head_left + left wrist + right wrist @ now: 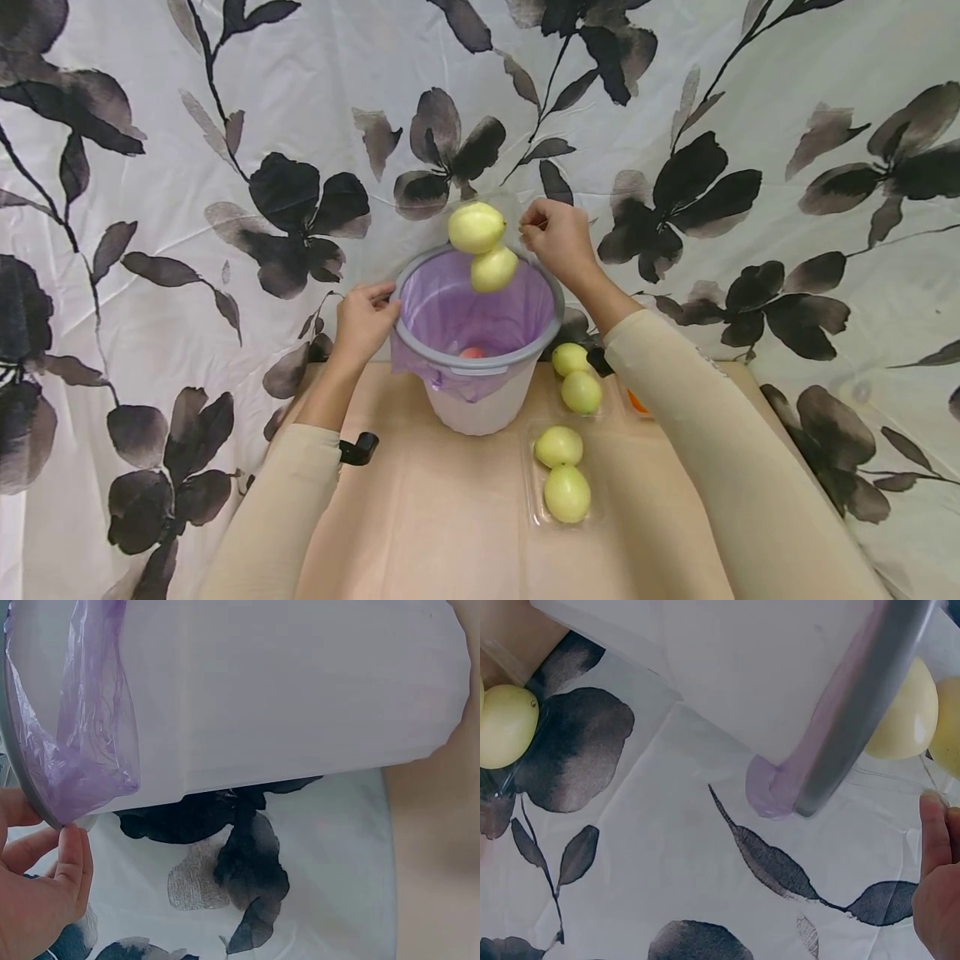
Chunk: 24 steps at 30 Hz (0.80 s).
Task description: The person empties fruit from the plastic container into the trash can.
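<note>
A white bucket [480, 408] with a grey rim and a purple plastic bag liner [431, 312] stands on the table. My left hand [365, 321] grips the rim at its left side. Above the far right of the rim, my right hand [558, 237] pinches the edge of a tilted clear plastic tray, which barely shows. Two pale yellow-green fruits, an upper fruit [476, 227] and a lower fruit [495, 268], are over the bucket's mouth. Down inside the liner lies something red [472, 353]. The right wrist view shows a yellow-green fruit [907, 712] just past the rim.
Right of the bucket, a clear tray [536, 500] holds two more yellow-green fruits. Behind it are another pair, including a rear fruit [581, 392]. An orange thing [639, 403] is partly hidden by my right sleeve. A flower-print cloth [420, 50] hangs behind the table [435, 517].
</note>
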Motion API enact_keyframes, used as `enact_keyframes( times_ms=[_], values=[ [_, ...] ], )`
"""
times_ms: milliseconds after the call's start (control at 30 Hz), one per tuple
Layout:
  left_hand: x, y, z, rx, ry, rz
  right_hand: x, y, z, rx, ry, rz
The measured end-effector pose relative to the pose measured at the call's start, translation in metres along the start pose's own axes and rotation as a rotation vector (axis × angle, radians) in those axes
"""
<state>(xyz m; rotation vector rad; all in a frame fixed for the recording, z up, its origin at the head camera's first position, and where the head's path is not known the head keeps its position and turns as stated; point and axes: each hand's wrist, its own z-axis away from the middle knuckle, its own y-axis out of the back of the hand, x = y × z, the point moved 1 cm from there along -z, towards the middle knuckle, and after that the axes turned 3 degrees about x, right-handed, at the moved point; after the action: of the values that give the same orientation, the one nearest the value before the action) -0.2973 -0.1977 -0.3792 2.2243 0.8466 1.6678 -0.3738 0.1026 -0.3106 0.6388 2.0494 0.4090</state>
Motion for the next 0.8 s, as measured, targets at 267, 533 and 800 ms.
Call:
enact_keyframes(
  times_ms=[267,533,800],
  values=[
    [-0.004,0.0,0.004,0.01,0.004,-0.019,0.004,-0.011,0.001,-0.02,0.063,0.013],
    [-0.004,-0.002,0.004,0.036,-0.002,-0.026,-0.001,-0.015,-0.006,-0.029,0.152,0.107],
    [-0.003,-0.007,0.0,0.039,-0.012,-0.039,0.0,-0.009,-0.008,-0.032,0.119,0.063]
  ],
)
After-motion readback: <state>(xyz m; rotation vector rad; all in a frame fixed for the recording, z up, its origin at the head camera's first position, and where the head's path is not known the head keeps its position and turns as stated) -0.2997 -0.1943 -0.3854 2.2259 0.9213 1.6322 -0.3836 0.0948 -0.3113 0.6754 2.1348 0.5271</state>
